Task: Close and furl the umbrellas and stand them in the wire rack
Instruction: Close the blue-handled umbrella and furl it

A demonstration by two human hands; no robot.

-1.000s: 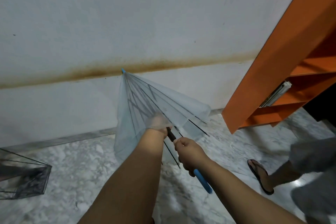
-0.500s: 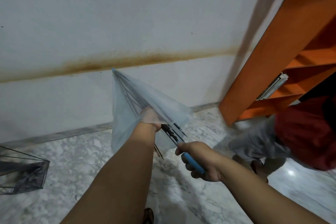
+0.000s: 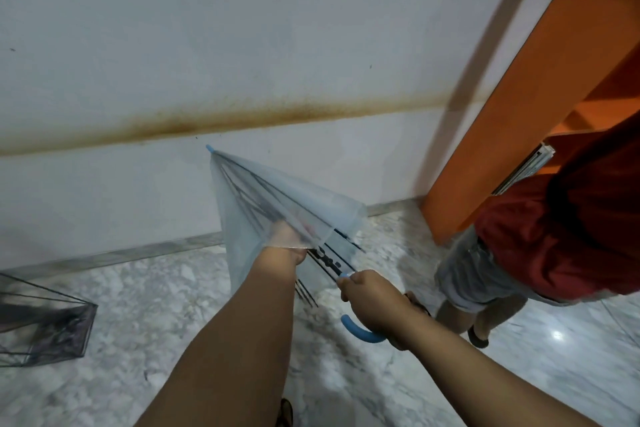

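Note:
A clear plastic umbrella (image 3: 263, 198) with a blue tip and blue hooked handle (image 3: 358, 331) is half collapsed in front of me, tip pointing up at the wall. My left hand (image 3: 287, 239) reaches inside the canopy and grips the shaft near the runner, seen through the plastic. My right hand (image 3: 374, 305) grips the blue handle lower right. Black ribs stick out below the canopy edge. The wire rack is not in view.
Another open dark transparent umbrella (image 3: 45, 322) lies on the marble floor at the far left. A person in a red shirt and grey shorts (image 3: 561, 236) stands close on the right, in front of an orange shelf unit (image 3: 512, 107). A stained white wall is ahead.
The canopy has folded in narrower. My right hand slid down from the shaft onto the handle. The person on the right has stepped closer into view.

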